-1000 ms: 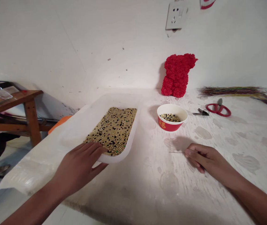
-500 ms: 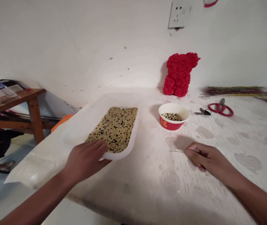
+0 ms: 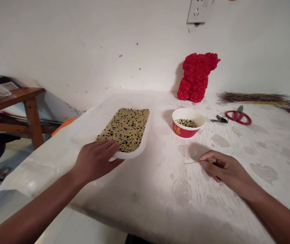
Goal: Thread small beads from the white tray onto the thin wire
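My left hand (image 3: pixel 96 159) grips the near rim of a translucent white plastic tub (image 3: pixel 142 149), fingers over the edge and thumb outside. Small cream and black beads (image 3: pixel 127 128) cover much of the tub's floor. Over the tabletop on the right, my right hand (image 3: pixel 217 166) pinches a thin wire (image 3: pixel 191 162) between thumb and index finger, its free end pointing left. Beyond that hand stands a red and white paper bowl (image 3: pixel 187 131), with similar beads (image 3: pixel 186 122) in the bottom.
A red rose-covered bear figure (image 3: pixel 194 78) stands against the wall. To the bowl's right lie a small dark metal tool (image 3: pixel 219 119), red-handled scissors (image 3: pixel 238 117) and a bundle of thin coloured wires (image 3: pixel 256 97). A wooden bench (image 3: pixel 34 115) is at far left.
The view has shifted slightly. The tub and my left hand sit a little higher in the picture. Both hands keep their holds, and more of the wire shows at my right fingers.
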### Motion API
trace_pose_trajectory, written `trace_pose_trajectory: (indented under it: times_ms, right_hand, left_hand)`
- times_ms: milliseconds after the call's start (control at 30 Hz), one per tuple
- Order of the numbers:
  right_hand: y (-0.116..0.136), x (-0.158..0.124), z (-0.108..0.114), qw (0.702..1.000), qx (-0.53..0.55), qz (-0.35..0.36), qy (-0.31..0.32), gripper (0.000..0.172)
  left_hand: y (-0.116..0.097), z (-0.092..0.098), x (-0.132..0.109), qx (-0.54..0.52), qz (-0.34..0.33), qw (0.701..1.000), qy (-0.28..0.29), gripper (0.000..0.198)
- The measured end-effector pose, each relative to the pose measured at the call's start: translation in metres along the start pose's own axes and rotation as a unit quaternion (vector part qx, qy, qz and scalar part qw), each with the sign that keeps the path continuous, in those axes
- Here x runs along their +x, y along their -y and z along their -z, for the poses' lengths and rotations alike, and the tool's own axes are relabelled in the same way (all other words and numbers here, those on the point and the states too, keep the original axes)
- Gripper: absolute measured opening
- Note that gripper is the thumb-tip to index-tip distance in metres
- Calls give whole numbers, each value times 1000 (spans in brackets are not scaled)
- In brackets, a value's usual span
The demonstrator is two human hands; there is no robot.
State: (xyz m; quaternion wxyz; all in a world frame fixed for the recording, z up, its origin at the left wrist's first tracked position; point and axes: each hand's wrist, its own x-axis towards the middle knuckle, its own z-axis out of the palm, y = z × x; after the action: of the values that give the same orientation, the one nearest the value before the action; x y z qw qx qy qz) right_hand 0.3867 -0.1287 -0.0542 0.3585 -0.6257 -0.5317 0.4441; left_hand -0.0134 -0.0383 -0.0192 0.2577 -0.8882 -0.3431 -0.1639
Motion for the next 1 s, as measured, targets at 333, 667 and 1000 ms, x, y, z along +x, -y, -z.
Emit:
trace_pose_trajectory:
  times_ms: [333, 667, 1000]
  right_hand:
    - [-3, 0, 0, 1000, 9, 8, 13, 45]
    - [-2, 0, -2, 1000, -12, -8, -3, 36]
    - [6, -1, -3, 1000, 11, -11, 4, 24]
  left_hand:
    - [0, 3, -1, -2, 8, 1000, 16, 20]
    - [0, 6, -9, 6, 14, 1000, 22, 17]
    - [2, 5, -6, 17, 25, 999, 20, 21]
